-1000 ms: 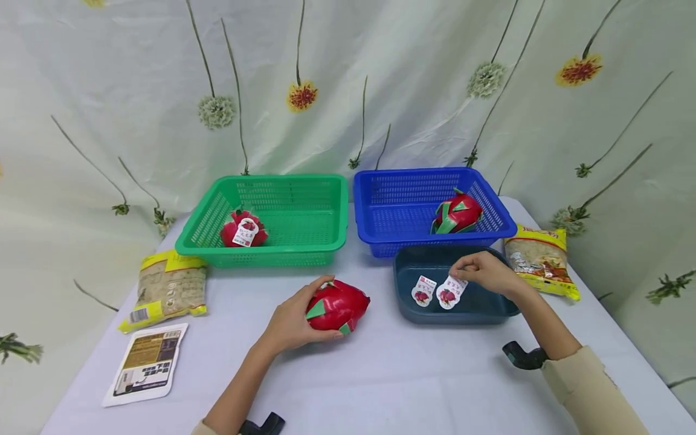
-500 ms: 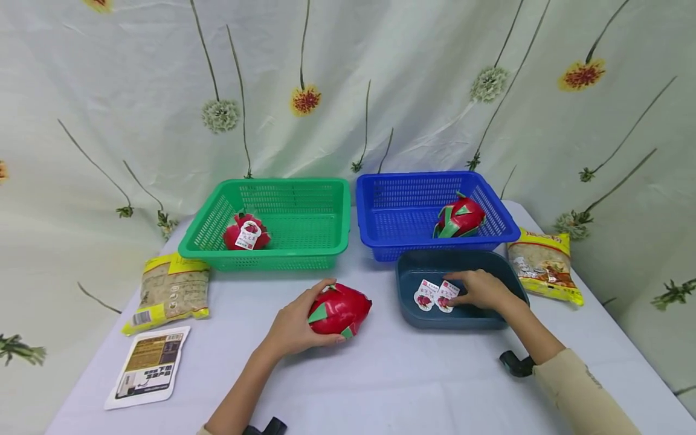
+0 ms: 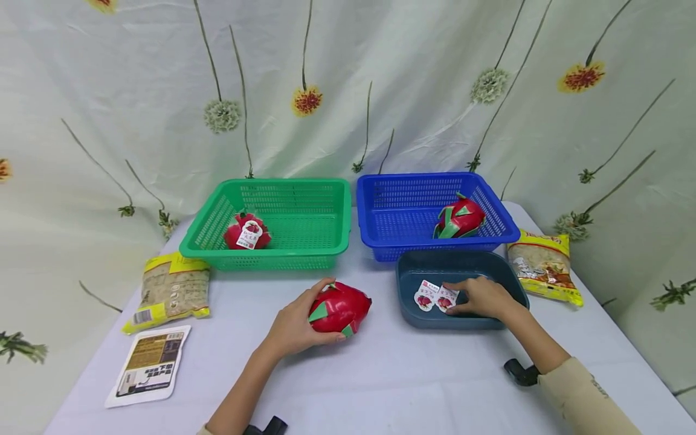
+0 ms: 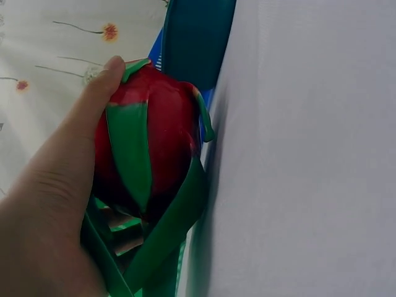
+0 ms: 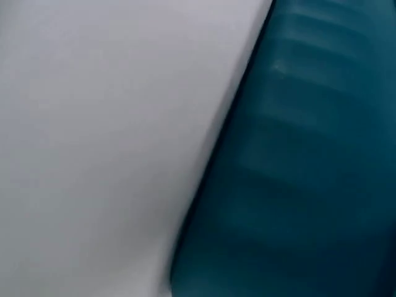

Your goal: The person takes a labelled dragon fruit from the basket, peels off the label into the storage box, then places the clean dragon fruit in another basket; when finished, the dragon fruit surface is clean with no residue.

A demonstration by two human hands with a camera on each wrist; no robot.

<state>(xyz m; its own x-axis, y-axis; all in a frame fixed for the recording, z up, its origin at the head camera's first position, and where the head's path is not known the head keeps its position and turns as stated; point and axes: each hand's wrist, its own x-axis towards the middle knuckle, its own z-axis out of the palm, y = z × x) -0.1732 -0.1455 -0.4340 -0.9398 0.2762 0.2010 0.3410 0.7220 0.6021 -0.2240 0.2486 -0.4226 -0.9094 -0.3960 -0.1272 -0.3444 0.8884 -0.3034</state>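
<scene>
My left hand [image 3: 301,320] grips a red dragon fruit [image 3: 342,309] with green scales, at the middle of the table. In the left wrist view the thumb lies along the side of the dragon fruit [image 4: 164,117]. My right hand [image 3: 481,298] is inside a dark teal tray [image 3: 415,263]. Its thumb and forefinger pinch the right-hand label [image 3: 446,298] at opposite edges. A second label [image 3: 425,295] lies just left of it, touching or overlapping. Both are white with a dragon fruit picture. The right wrist view has only the tray's outer wall [image 5: 278,173]; the hand is hidden there.
At the back left, a green basket [image 3: 304,260] holds a labelled dragon fruit [image 3: 239,232]. Beside it, a blue basket [image 3: 375,238] holds an unlabelled-looking dragon fruit [image 3: 461,219]. Yellow bags [image 3: 171,290] flank the baskets, and a flat white packet [image 3: 149,365] lies front left.
My right hand has let go of the label's upper corner and moved to grasp it across its edges. The label has turned and slid against the other one. My left hand stays on the dragon fruit.
</scene>
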